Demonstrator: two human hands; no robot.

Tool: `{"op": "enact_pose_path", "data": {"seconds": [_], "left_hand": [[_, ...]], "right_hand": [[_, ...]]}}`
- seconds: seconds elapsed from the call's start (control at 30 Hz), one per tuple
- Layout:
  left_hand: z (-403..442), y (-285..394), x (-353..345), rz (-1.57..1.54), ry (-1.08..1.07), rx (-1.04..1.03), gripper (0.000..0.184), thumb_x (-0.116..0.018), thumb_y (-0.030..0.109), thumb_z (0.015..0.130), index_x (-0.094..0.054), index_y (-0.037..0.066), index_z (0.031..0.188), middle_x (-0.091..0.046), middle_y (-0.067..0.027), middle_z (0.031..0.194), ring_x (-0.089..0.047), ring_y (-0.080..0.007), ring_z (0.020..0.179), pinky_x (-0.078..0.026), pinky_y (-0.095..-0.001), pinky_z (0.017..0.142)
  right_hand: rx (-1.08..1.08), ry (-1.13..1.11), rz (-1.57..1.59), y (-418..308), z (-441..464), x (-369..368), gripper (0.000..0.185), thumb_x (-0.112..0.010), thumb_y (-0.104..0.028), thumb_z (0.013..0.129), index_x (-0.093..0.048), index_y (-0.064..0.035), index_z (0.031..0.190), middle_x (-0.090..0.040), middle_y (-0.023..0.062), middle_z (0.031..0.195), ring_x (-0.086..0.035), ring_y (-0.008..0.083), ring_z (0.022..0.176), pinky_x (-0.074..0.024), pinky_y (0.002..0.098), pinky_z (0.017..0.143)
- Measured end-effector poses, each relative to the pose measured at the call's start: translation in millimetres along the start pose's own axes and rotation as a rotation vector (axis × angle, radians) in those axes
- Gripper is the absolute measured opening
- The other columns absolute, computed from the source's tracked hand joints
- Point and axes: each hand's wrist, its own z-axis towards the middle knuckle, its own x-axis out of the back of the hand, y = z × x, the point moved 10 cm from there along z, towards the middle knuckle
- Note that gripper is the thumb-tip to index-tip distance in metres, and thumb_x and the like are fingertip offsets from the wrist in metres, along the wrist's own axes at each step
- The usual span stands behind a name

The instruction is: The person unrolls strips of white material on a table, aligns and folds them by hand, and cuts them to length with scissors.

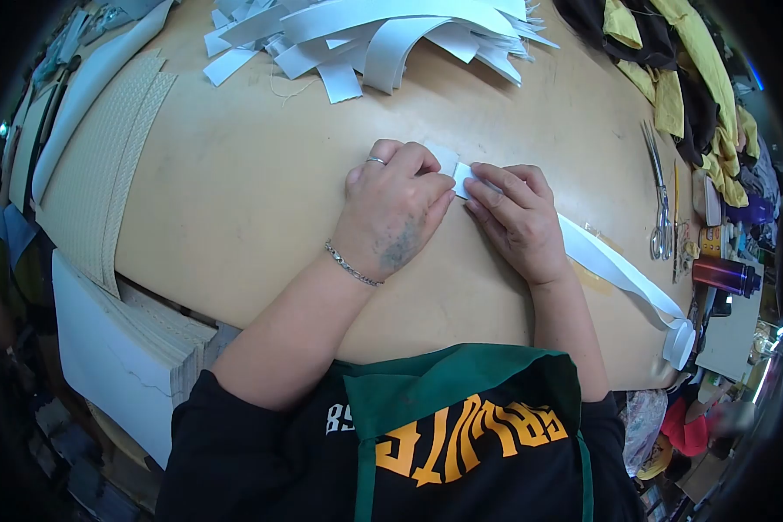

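Observation:
Over the middle of the table, my left hand [398, 198] is closed, its fingertips pinching the edge of a white strip piece [444, 157]. My right hand [520, 217] meets it from the other side, with thumb and fingers closed on the white strip [464, 180]. The two white parts touch or overlap between my fingertips; how they join is partly hidden. From behind my right wrist a long white band [613, 257] runs to a small coil [679, 341] at the table's right edge. Whether this band is continuous with the held strip is hidden.
A heap of white strips [391, 39] lies at the far side of the table [235, 200]. Scissors [661, 209] and a purple-orange bottle [726, 277] stand to the right, yellow and dark cloth [696, 87] at far right. Cream textured sheets [104, 157] lie left.

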Motion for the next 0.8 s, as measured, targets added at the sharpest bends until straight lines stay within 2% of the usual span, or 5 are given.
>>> {"op": "enact_pose_path", "data": {"seconds": [0.5,0.6,0.7,0.8], "left_hand": [[1.1,0.9,0.3,-0.035,-0.007,0.000,0.011,-0.069,0.006,0.068,-0.069,0.009,0.078,-0.059,-0.0012,0.085,-0.054,-0.0214,0.085,-0.045,-0.0336,0.070],[2.1,-3.4,1.0,-0.104,-0.005,0.013,0.013,-0.066,0.003,0.069,-0.068,0.007,0.081,-0.059,-0.0031,0.087,-0.054,-0.0228,0.084,-0.045,-0.0337,0.071],[-0.2,-25.9,2.2,-0.397,0.050,0.150,0.017,-0.064,-0.001,0.068,-0.067,0.006,0.084,-0.059,-0.0043,0.090,-0.054,-0.0237,0.082,-0.046,-0.0336,0.072],[1.7,-6.2,8.0,-0.222,0.068,-0.075,0.024,-0.062,-0.003,0.067,-0.068,0.007,0.088,-0.059,-0.0052,0.091,-0.055,-0.0232,0.082,-0.047,-0.0326,0.071]], "right_hand": [[0.010,-0.012,-0.064,-4.4,-0.5,-0.6,0.026,-0.071,-0.010,0.067,-0.065,-0.0111,0.092,-0.062,0.0000,0.102,-0.055,0.0205,0.081,-0.0456,0.0330,0.065],[0.024,-0.001,-0.051,-5.4,0.3,0.4,0.026,-0.071,-0.010,0.067,-0.064,-0.0107,0.092,-0.062,0.0001,0.101,-0.055,0.0206,0.080,-0.0455,0.0328,0.063],[0.036,0.002,-0.039,-5.6,1.4,0.9,0.026,-0.071,-0.009,0.066,-0.064,-0.0104,0.091,-0.062,0.0000,0.101,-0.055,0.0207,0.079,-0.0456,0.0325,0.062],[0.033,-0.001,-0.031,-5.0,1.6,1.0,0.026,-0.071,-0.009,0.066,-0.064,-0.0101,0.091,-0.061,0.0000,0.101,-0.055,0.0209,0.078,-0.0458,0.0325,0.062]]}}
